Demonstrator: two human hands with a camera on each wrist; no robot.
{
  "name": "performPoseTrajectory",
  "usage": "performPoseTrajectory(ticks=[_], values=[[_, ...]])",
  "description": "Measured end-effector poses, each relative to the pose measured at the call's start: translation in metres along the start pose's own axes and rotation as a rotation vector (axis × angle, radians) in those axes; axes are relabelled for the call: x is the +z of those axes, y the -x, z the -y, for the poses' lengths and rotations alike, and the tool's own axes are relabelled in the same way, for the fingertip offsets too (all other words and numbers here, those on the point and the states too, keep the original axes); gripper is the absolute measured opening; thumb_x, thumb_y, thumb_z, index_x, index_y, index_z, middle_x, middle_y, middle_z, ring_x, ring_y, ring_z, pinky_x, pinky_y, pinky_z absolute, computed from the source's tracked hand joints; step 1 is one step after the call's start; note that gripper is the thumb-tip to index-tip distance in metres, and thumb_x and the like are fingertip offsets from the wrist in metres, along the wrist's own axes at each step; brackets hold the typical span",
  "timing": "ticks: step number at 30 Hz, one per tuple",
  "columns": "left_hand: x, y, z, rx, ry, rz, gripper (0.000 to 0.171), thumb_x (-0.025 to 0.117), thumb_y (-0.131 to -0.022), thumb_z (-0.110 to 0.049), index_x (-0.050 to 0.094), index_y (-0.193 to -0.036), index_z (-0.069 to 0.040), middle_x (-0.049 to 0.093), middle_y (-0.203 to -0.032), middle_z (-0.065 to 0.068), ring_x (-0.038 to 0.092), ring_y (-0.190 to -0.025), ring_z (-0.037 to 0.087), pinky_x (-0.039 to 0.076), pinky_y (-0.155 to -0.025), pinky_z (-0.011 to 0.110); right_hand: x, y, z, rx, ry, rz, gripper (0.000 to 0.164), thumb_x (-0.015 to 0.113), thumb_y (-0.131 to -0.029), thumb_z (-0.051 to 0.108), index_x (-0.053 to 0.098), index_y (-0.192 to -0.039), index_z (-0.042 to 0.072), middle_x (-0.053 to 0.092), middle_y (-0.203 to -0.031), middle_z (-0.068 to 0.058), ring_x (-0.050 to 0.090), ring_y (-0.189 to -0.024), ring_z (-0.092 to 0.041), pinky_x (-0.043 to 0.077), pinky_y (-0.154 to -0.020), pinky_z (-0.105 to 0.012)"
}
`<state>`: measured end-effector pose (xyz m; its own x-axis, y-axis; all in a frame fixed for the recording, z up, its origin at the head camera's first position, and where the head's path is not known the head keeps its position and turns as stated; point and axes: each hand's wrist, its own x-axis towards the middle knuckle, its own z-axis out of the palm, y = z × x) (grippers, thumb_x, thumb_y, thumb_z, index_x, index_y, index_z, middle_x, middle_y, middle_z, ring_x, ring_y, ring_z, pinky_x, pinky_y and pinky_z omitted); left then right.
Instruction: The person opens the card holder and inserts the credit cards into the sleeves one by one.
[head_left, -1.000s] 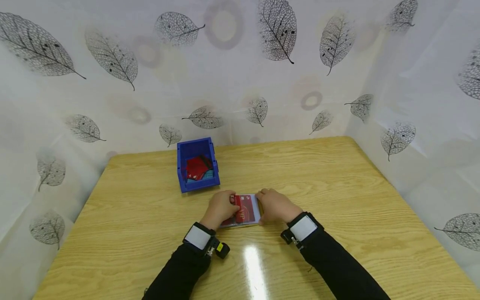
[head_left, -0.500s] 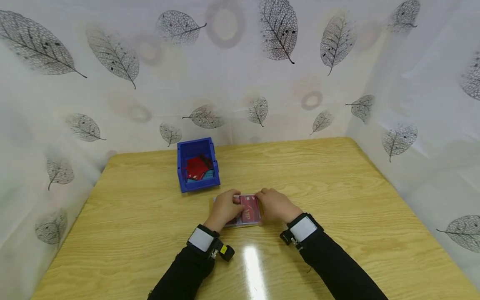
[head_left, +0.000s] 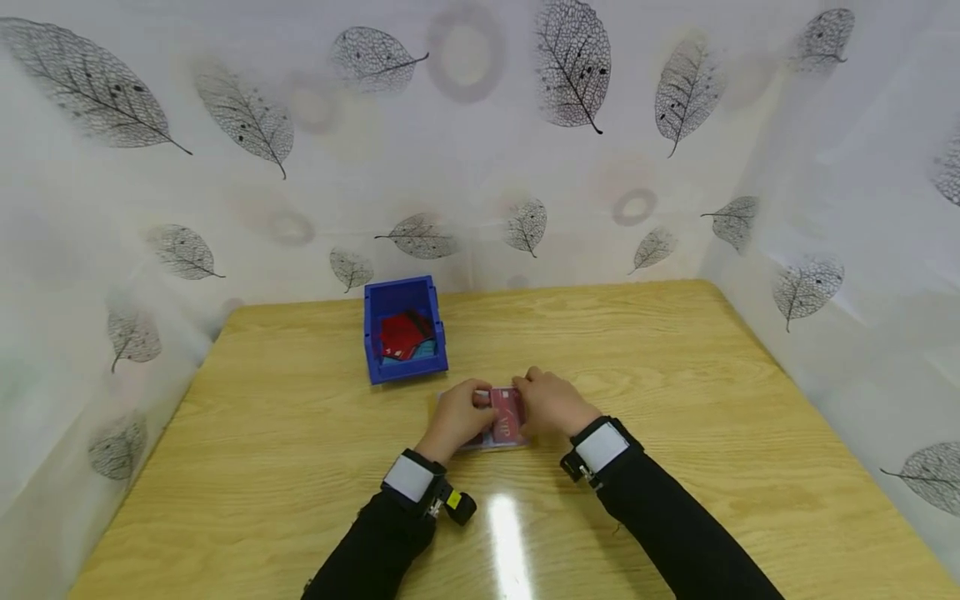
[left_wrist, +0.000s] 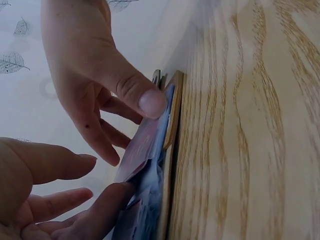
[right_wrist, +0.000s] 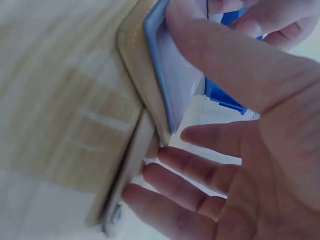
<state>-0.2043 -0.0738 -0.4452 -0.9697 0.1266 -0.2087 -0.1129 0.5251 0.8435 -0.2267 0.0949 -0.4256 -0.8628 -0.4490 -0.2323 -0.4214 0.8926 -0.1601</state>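
A card holder (head_left: 498,446) with clear sleeves and a tan cover (right_wrist: 134,47) lies open on the table between the hands. A red VIP card (head_left: 506,415) lies in its right-hand sleeve. My left hand (head_left: 453,417) is over the holder's left part; in the left wrist view its thumb (left_wrist: 112,197) touches the card's edge while the other fingers stand apart above. My right hand (head_left: 557,404) grips the holder's right end, its thumb (left_wrist: 151,103) on the sleeve's near edge and its fingers (right_wrist: 200,162) at the far side. The left hand hides part of the holder.
Behind the hands stands a blue bin (head_left: 408,372) holding several red and blue cards (head_left: 403,333). The wooden table (head_left: 262,450) meets a white leaf-printed curtain (head_left: 465,167) at the back and sides. Both wrists wear strapped cameras.
My left hand has moved to the right, and the red card has slid right with it, deeper into the sleeve. The right hand keeps its place at the holder's end.
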Motion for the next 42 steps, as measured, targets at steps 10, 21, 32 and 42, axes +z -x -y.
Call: performPoseTrajectory(ticks=[10,21,32,42], values=[[0.01,-0.006,-0.006,0.094,0.044,0.077,0.037,0.067,-0.09,-0.011,0.059,-0.125,0.0,0.064,-0.119,0.02,0.064,-0.096,0.025,0.055,-0.074,0.035,-0.006,-0.009,-0.023,0.032,-0.028,0.034,0.081,0.089,-0.068,0.028,0.053,-0.135,0.001,0.052,-0.13,-0.02,0.06,-0.104,-0.03,0.052,-0.088,-0.044],[-0.016,0.002,0.02,0.248,-0.412,-0.113,0.057,0.083,-0.077,-0.023,0.062,-0.126,-0.002,0.052,-0.136,0.023,0.048,-0.125,0.041,0.038,-0.104,0.052,-0.005,-0.012,-0.024,-0.001,-0.068,0.01,0.086,0.089,-0.067,0.022,0.048,-0.139,0.0,0.052,-0.129,-0.021,0.058,-0.105,-0.029,0.05,-0.09,-0.044],[-0.018,-0.001,0.025,0.201,-0.455,-0.058,0.077,0.088,-0.069,-0.031,0.057,-0.134,-0.004,0.05,-0.139,0.018,0.047,-0.126,0.038,0.038,-0.105,0.049,-0.006,-0.011,-0.023,-0.066,-0.061,-0.054,0.085,0.091,-0.063,0.02,0.049,-0.132,-0.005,0.054,-0.118,-0.018,0.055,-0.103,-0.029,0.05,-0.091,-0.042],[-0.018,-0.002,0.025,0.194,-0.464,-0.063,0.076,0.088,-0.07,-0.033,0.057,-0.133,-0.004,0.052,-0.138,0.019,0.047,-0.128,0.037,0.037,-0.106,0.049,-0.015,-0.008,-0.012,-0.086,-0.34,-0.08,0.077,0.078,-0.077,0.006,0.04,-0.144,-0.005,0.057,-0.118,-0.019,0.059,-0.09,-0.023,0.051,-0.079,-0.041]])
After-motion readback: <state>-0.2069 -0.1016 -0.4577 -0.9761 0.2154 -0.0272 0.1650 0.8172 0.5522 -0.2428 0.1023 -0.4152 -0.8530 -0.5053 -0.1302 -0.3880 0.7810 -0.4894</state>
